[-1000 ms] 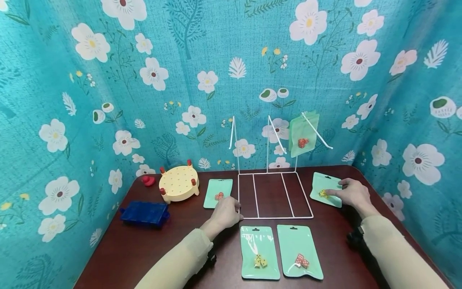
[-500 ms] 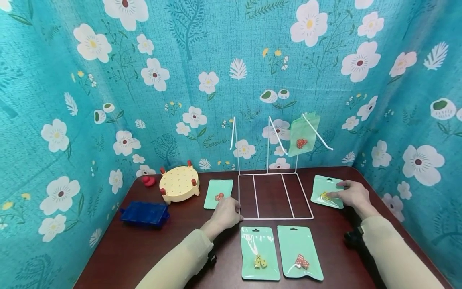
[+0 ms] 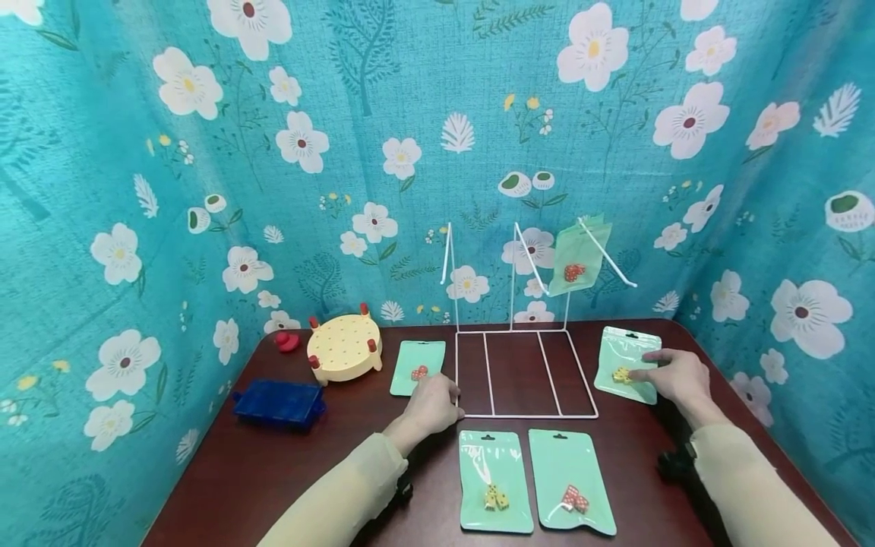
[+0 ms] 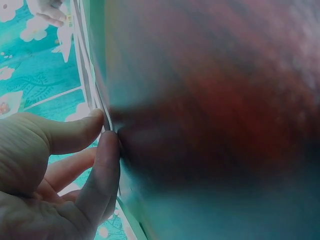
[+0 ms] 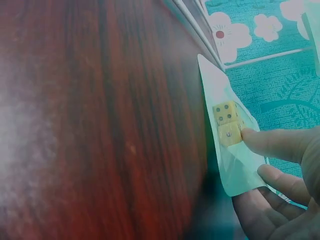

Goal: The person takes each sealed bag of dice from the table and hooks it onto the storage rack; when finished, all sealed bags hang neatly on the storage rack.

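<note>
At the front left corner of a white wire rack (image 3: 526, 415), my left hand (image 3: 432, 406) pinches the base wire between thumb and index finger, as the left wrist view shows. My right hand (image 3: 677, 380) holds a green zip pouch (image 3: 615, 349) with yellow dice (image 5: 226, 117) in it, right of the rack. The thumb presses on the dice and other fingers reach behind the pouch. From the rack's right hook hangs a green pouch with red dice (image 3: 573, 275). Its middle hook (image 3: 532, 262) and left hook (image 3: 446, 258) carry nothing.
Two green pouches, one with yellow dice (image 3: 494, 497) and one with red dice (image 3: 574, 499), lie in front of the rack. Another red-dice pouch (image 3: 417, 361) lies left of it. Further left are a yellow pegged stand (image 3: 344, 346), a blue tray (image 3: 279, 403) and a red toy (image 3: 287, 342).
The right hand's pouch has shifted slightly right and toward me, turning a little. The left hand keeps its grip on the rack. The head view has moved slightly.
</note>
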Demonstrator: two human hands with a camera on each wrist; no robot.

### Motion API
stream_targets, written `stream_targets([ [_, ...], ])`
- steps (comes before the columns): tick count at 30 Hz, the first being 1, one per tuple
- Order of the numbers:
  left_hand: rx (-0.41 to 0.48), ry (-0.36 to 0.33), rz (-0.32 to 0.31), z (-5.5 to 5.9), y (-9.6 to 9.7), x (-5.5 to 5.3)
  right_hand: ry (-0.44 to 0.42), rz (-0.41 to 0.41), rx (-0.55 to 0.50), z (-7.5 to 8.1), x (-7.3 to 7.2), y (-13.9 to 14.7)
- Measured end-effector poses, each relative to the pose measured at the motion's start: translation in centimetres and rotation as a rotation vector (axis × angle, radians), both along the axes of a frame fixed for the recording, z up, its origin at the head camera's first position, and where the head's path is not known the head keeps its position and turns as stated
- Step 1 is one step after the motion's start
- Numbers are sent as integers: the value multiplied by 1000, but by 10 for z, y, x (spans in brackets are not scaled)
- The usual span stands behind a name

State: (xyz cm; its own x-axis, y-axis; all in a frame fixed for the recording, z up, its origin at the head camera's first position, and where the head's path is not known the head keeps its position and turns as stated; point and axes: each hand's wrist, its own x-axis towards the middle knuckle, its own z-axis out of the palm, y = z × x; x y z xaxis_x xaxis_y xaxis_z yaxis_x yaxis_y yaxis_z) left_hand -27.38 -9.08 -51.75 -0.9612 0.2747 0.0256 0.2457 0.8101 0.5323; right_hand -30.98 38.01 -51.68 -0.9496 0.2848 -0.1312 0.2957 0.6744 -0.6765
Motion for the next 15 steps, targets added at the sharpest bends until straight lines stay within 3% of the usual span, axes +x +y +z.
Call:
stream_targets([
  [15, 7, -22, 18, 2, 2, 0, 131, 23, 32, 4, 11, 2],
])
